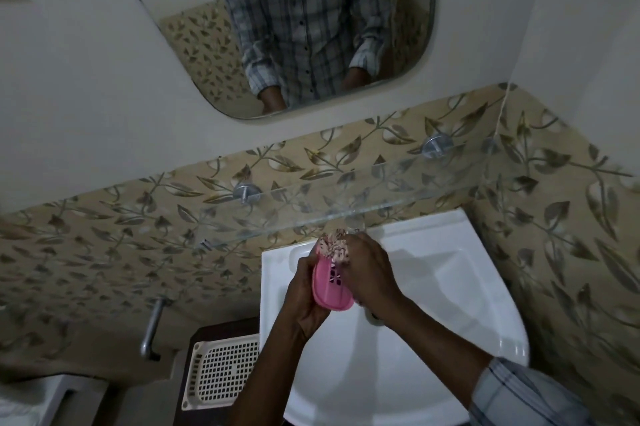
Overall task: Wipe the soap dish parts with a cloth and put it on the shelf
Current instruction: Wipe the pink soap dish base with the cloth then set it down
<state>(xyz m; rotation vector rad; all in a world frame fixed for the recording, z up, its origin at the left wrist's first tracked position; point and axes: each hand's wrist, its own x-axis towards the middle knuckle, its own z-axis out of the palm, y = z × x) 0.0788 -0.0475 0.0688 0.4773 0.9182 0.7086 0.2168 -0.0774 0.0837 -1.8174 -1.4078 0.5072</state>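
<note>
A pink soap dish part [330, 290] with slotted holes is held over the white sink [450, 287]. My left hand [304, 301] grips it from the left and below. A crumpled patterned cloth [334, 245] is pressed against the upper end of the pink part, and my right hand [369, 273] is closed around that cloth. A glass shelf [381, 193] is fixed to the tiled wall just above and behind my hands, on two round metal mounts.
A mirror [311, 27] hangs above the shelf and reflects a checked shirt. A white perforated basket [223, 370] sits on a dark stand left of the sink. A metal pipe [152, 328] projects from the wall at the left. Patterned tiles close the right corner.
</note>
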